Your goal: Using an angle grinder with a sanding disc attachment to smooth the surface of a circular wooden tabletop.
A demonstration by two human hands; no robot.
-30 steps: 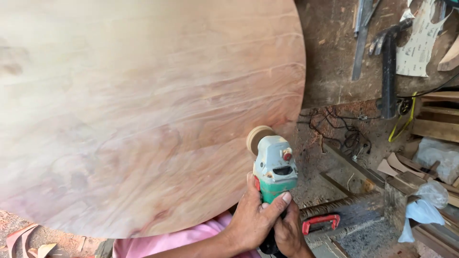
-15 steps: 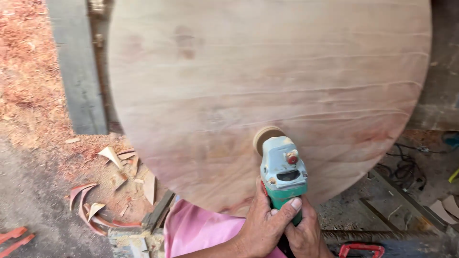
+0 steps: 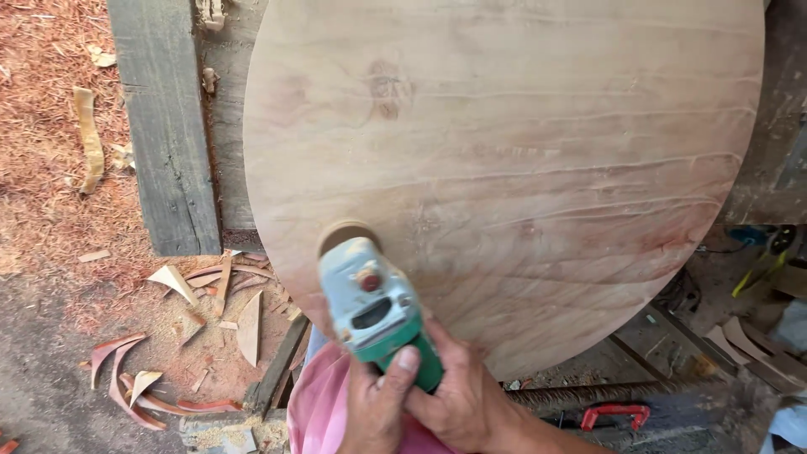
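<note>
Both hands come up from the bottom edge of the view and wrap the rear body of a green and grey angle grinder [image 3: 374, 311]. The left hand [image 3: 378, 403] is clenched around the green grip with its thumb lying up along the casing; the right hand [image 3: 458, 395] clasps the same grip from the other side, fingers curled under it, the forearm running off to the lower right. The grinder points up and slightly left, and its tan sanding disc [image 3: 345, 235] lies flat against the lower left part of a large round wooden tabletop [image 3: 521, 151], just inside the curved edge. The panel stretches broad and bare above and to the right of the disc. Left of the rim stands a grey wooden post [image 3: 164, 126], near but apart from it. Curved wood offcuts [image 3: 181, 286] and reddish sawdust [image 3: 42, 168] lie on the floor below. A red clamp [image 3: 614, 414] sits under the panel at the lower right.
</note>
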